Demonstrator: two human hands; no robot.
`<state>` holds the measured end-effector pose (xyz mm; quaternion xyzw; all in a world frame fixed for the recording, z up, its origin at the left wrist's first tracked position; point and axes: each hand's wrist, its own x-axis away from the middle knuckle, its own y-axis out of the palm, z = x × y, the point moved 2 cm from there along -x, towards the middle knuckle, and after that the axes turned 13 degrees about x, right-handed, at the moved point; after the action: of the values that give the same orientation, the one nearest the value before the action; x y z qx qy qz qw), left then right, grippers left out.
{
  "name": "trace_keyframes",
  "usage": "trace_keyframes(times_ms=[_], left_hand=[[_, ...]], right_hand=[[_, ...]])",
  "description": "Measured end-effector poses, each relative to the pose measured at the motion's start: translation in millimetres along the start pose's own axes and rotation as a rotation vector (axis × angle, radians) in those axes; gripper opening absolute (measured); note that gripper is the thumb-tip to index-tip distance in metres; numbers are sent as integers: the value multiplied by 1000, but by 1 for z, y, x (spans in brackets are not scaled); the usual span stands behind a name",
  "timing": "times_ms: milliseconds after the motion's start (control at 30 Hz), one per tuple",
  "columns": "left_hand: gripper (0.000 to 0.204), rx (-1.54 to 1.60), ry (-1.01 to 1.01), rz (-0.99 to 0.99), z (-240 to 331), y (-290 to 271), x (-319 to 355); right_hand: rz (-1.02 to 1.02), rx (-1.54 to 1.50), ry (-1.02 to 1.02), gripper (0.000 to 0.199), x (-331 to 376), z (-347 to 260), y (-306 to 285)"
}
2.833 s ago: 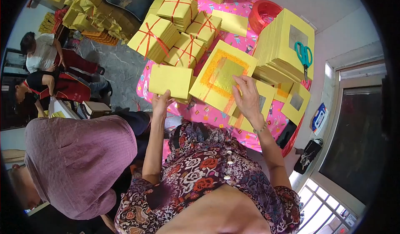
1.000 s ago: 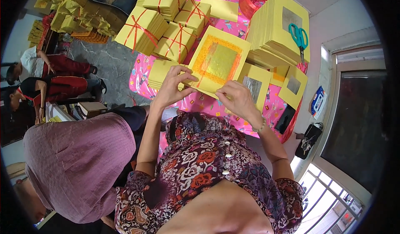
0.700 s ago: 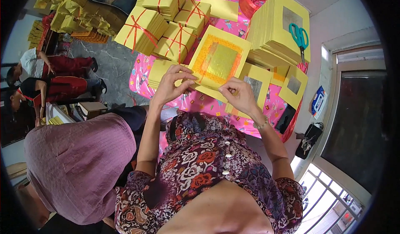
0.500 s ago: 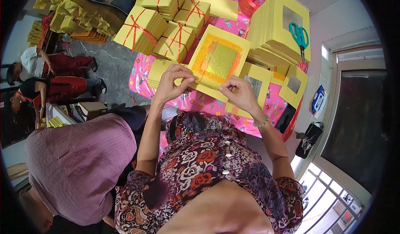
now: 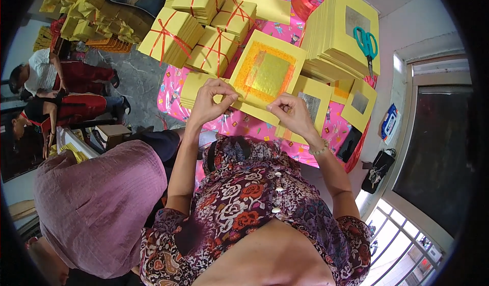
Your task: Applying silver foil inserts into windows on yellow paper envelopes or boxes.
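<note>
Left hand [image 5: 218, 100], lower center: thumb and fingers nearly together, at the near-left edge of the yellow sheet [image 5: 272, 74]. Right hand [image 5: 279, 106]: fingertips pinched on its near-right edge. Sheet lies mid-frame on the pink worktop [image 5: 247, 126], orange-and-gold square facing up. Step looks like starting a fold along the near edge; next move likely calls for even finger pressure, both sides level. Beyond, upper left: tied bundles [image 5: 165, 35]; upper right: scissors [image 5: 365, 44] on a tall paper stack [image 5: 326, 39].

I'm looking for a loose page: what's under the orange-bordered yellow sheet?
Beside the yellow sheet, pink tablecloth and a silver-square sheet show; whatever lies directly beneath is covered.
</note>
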<state>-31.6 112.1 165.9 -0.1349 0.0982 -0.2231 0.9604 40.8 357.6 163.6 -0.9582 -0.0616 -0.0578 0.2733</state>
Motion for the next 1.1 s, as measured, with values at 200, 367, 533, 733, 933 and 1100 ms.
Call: trace_keyframes(times_ms=[200,367,533,733,933,1100], left_hand=[[13,2,-1,8,-1,1,0],[13,11,-8,21,-3,3,1],[14,-20,-20,22,1,2,0],[14,-4,-54,1,0,2,0],[12,16,-96,-2,0,2,-1],[11,-13,-65,4,0,2,-5]], right_hand=[[1,-21,4,20,-1,3,1],[0,-31,18,20,-2,4,2],[45,83,-35,20,1,-8,0],[22,48,3,20,1,-4,0],[7,-22,50,21,0,-2,1],[4,-13,60,21,-4,-5,0]])
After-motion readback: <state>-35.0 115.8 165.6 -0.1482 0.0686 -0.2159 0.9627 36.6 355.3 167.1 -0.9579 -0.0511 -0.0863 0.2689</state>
